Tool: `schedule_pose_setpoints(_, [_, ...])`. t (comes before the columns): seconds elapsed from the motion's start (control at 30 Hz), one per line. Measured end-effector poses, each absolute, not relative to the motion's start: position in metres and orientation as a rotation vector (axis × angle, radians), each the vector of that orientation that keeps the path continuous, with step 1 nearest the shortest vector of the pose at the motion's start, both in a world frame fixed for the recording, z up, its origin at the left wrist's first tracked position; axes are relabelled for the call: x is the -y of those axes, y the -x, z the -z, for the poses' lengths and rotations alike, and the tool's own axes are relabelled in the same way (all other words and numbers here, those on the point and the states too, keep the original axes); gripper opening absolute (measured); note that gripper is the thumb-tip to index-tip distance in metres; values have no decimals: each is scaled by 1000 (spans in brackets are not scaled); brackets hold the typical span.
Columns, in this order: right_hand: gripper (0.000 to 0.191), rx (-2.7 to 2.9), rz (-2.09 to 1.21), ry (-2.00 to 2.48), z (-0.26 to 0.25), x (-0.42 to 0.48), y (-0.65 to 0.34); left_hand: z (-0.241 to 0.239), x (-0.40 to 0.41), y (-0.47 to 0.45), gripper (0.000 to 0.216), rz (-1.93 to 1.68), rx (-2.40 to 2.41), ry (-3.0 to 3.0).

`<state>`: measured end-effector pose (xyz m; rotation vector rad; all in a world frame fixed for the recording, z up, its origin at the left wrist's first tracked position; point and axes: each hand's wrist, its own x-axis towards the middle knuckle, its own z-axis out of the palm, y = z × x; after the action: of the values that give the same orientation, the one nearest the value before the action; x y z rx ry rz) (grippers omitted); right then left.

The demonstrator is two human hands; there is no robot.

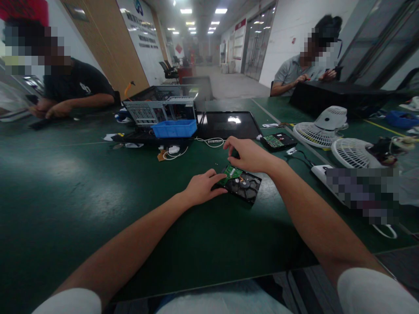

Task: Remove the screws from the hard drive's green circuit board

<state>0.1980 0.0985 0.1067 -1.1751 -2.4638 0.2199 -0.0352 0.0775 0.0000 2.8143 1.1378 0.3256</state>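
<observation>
Head view: the drive (242,185) lies on the table (193,248), board-up for access, perhaps. The left hand (203,187) clamps its left end, probably steadying it. Above it, the right hand (248,155) has curled fingers; whether they pinch anything, I cannot tell.

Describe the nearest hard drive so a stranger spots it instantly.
On the green table, find the left hand. It touches a black hard drive with a green circuit board; unlike the similar drive farther back, this one is being held.
</observation>
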Motion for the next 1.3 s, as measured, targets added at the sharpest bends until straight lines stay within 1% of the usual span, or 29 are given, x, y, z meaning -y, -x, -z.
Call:
schedule_pose_setpoints(0.13, [28,2437,-196,1256,-107,-98,-198,-2,-77,35,59,-306,-1145,-2809])
schedule_pose_setpoints(0.53, [15,2480,-212,1174,-104,-101,-199,-1,-77,35,59,-302,-1156,-2817])
schedule_pose_setpoints(0.9, [13,2461,-187,1256,-105,-100,-199,0,-78,35,59,-311,-1139,-2816])
schedule_pose_setpoints(1.0, [23,2422,-212,1261,-105,-101,-199,-1,-77,36,59,-310,-1145,-2812])
schedule_pose_setpoints(1.07, [30,2351,-283,1291,-104,-101,-199,-1,-77,36,59,-303,-1153,-2803])
schedule_pose_setpoints(1.1, [31,2314,-348,1301,-103,-101,-198,-1,-78,35,59,-303,-1156,-2800])
schedule_pose_setpoints(1.23, [23,2199,-678,1193,-98,-103,-195,0,-78,35,59,-316,-1147,-2803])
schedule_pose_setpoints(1.3, [23,2136,-790,1129,-95,-105,-195,1,-78,35,59,-320,-1146,-2806])
